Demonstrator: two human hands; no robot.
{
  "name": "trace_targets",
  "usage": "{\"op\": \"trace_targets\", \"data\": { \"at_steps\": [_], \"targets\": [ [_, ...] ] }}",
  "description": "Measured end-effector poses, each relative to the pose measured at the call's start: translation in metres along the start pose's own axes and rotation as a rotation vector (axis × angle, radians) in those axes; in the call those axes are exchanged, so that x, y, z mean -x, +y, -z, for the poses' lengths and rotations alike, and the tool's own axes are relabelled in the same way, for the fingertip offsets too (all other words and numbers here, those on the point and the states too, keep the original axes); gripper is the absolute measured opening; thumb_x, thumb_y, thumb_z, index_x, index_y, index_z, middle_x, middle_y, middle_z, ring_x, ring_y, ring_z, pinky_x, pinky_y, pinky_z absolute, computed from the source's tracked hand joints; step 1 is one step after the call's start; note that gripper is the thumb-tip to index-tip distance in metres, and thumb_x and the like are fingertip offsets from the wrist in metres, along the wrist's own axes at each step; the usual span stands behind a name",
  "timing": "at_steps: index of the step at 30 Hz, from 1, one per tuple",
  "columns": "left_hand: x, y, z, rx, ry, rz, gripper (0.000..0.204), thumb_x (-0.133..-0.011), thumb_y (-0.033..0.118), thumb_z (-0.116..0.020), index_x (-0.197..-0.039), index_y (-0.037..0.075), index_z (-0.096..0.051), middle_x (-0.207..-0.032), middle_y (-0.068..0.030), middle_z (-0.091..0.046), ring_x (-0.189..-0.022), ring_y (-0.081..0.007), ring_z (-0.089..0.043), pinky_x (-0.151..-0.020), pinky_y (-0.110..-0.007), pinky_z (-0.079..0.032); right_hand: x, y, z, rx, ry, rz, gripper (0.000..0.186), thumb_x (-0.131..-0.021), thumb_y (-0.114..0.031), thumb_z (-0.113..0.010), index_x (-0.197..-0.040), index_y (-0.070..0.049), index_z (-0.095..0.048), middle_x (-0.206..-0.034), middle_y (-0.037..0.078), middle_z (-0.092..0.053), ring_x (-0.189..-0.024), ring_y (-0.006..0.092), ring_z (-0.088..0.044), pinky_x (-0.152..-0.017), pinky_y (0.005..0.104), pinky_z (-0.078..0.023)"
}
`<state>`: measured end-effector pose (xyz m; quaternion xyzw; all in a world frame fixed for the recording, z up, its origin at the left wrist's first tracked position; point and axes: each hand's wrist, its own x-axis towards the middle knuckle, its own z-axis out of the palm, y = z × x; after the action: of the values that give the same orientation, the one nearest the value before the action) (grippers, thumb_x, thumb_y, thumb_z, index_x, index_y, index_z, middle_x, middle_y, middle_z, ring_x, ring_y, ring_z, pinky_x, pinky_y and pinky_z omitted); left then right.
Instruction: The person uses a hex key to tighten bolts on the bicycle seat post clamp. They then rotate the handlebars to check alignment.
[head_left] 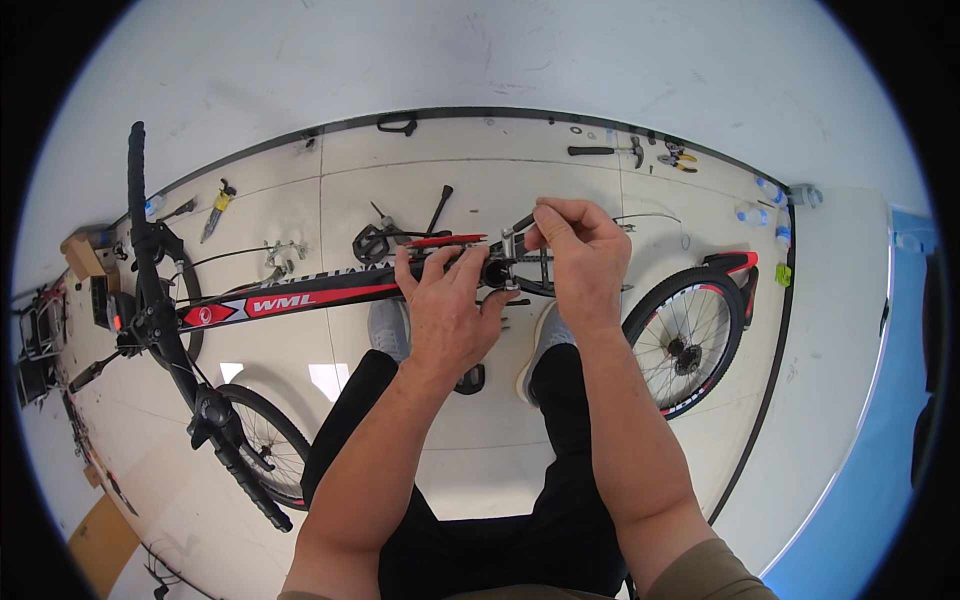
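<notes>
A black and red bicycle frame (290, 298) runs across in front of me, handlebar (160, 320) at the left, rear wheel (690, 335) at the right. My left hand (450, 315) grips the frame's top tube near the seat post area. My right hand (580, 255) pinches a small silver and black clamp part (512, 245) at the top of the seat tube. The part between my fingers is mostly hidden.
On the pale tiled floor lie a pedal (372, 243), a black lever tool (440, 205), a hammer (605, 150), pliers (678, 158), a yellow-handled tool (215, 210) and plastic bottles (765, 200). A cardboard box (85, 255) sits far left. My grey shoes (390, 330) stand beneath the frame.
</notes>
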<state>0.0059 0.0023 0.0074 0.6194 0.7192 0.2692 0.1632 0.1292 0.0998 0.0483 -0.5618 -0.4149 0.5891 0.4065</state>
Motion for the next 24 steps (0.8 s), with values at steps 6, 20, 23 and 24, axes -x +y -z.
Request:
{"op": "trace_targets", "data": {
  "at_steps": [6,20,23,24],
  "targets": [
    [-0.001,-0.003,-0.004,0.018,0.029,-0.035,0.05,-0.077,0.021,-0.079,-0.121,0.005,-0.063,-0.103,-0.0055,-0.072,-0.116,-0.0282,-0.059,-0.115,-0.066,-0.016,0.023,0.02,-0.018,0.348,-0.013,0.502,0.01,-0.083,0.002,-0.073,-0.092,-0.002,-0.072,-0.084,0.01,-0.067,-0.072,0.0198,-0.064,-0.063,0.0297,-0.051],
    [0.0,-0.009,-0.014,-0.036,0.015,-0.097,0.047,-0.078,0.026,-0.079,-0.12,0.008,-0.067,-0.103,-0.006,-0.073,-0.116,-0.0278,-0.059,-0.114,-0.066,-0.017,0.018,0.018,-0.024,0.326,-0.124,0.312,0.01,-0.083,-0.003,-0.074,-0.092,-0.002,-0.076,-0.085,0.007,-0.069,-0.071,0.0163,-0.065,-0.061,0.028,-0.052],
    [-0.003,-0.001,-0.003,0.015,0.023,-0.024,0.048,-0.078,0.025,-0.082,-0.12,0.007,-0.067,-0.102,-0.0057,-0.072,-0.114,-0.0258,-0.06,-0.115,-0.064,-0.018,0.003,0.003,-0.008,0.067,-0.12,-0.099,0.014,-0.088,-0.009,-0.072,-0.099,-0.002,-0.075,-0.088,0.002,-0.068,-0.076,0.0097,-0.062,-0.064,0.0239,-0.048],
    [-0.005,0.003,-0.001,0.038,0.029,-0.013,0.048,-0.077,0.024,-0.083,-0.12,0.007,-0.068,-0.102,-0.0054,-0.072,-0.113,-0.0249,-0.061,-0.116,-0.063,-0.019,-0.002,0.008,-0.001,0.033,-0.007,-0.088,0.017,-0.089,-0.011,-0.07,-0.103,-0.001,-0.074,-0.091,0.0,-0.068,-0.079,0.0078,-0.061,-0.066,0.0226,-0.047]
  ]
}}
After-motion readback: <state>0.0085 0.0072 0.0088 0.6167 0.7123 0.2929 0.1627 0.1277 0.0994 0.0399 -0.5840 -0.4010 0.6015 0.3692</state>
